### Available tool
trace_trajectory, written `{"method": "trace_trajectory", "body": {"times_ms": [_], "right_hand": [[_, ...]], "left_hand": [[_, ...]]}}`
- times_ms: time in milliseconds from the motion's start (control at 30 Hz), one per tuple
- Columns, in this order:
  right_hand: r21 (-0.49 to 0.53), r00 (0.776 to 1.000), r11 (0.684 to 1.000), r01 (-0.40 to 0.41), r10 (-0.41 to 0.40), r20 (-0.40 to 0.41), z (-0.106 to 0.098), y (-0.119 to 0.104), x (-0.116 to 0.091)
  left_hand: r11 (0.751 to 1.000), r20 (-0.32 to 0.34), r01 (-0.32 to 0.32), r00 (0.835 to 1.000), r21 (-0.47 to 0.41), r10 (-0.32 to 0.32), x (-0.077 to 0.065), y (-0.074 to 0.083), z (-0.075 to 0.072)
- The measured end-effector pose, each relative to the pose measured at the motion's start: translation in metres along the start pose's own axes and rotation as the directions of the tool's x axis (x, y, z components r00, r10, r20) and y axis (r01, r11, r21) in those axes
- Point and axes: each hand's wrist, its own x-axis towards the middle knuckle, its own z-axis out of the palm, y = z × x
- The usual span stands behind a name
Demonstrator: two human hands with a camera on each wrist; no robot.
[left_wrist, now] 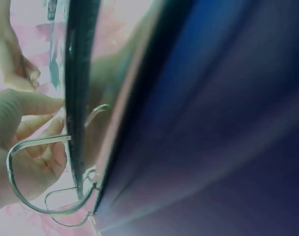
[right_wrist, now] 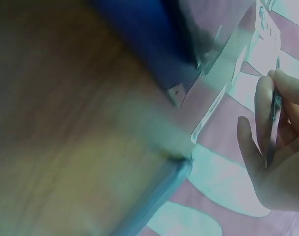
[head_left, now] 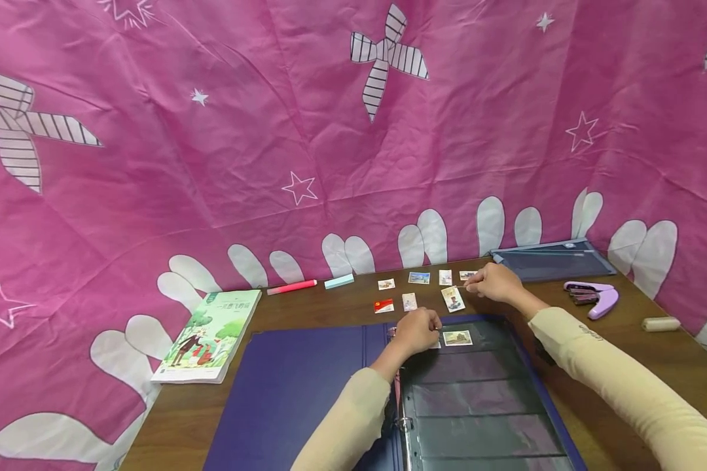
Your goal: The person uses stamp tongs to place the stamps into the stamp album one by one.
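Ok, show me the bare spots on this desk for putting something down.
Bare wood lies between the book and the stamps, and between the stapler and the album. It is crowded around the stamps, where the right hand holds tweezers.

The green book (head_left: 209, 335), lying well to the left of the left hand (head_left: 417, 331), bears a printed title on its cover, too small to read. Nothing else carries legible writing.

Thin metal tweezers (right_wrist: 272, 125) held in the right hand (right_wrist: 275, 162)

At the frame's right the tweezers are pinched between curled fingers; a brown wooden tabletop (right_wrist: 56, 123) fills the left, a blue binder corner (right_wrist: 149, 39) is seen at top.
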Motion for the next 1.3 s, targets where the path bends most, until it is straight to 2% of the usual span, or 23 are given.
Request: {"method": "trace_trajectory", "body": {"times_ms": [133, 233, 400, 600, 900, 1300], "right_hand": [[0.048, 0.999, 0.998, 0.034, -0.034, 0.007, -0.006, 0.006, -0.013], [0.081, 0.999, 0.996, 0.032, -0.033, 0.014, -0.007, 0.009, -0.021], [0.117, 0.999, 0.993, 0.031, -0.034, 0.017, -0.004, 0.013, -0.031], [0.107, 1.0, 0.994, 0.026, -0.026, -0.005, 0.0, 0.02, -0.038], [0.107, 1.0, 0.994, 0.0, 0.002, -0.019, 0.0, 0.025, -0.041], [0.099, 1.0, 0.995, 0.009, -0.007, -0.014, 0.0, 0.026, -0.039]], "left_hand": [[0.997, 0.025, -0.006, 1.0, -0.079, 0.008, 0.005, 0.002, -0.001], [0.995, 0.037, -0.018, 0.999, -0.102, 0.022, 0.009, 0.006, -0.001], [0.997, 0.048, -0.018, 0.999, -0.075, 0.022, 0.011, 0.011, 0.001], [0.997, 0.045, -0.04, 0.998, -0.073, 0.043, 0.013, 0.011, 0.003], [0.994, 0.019, -0.064, 0.998, -0.088, 0.066, 0.013, 0.009, 0.006], [0.988, 0.013, -0.055, 0.998, -0.142, 0.057, 0.014, 0.011, 0.007]]}}
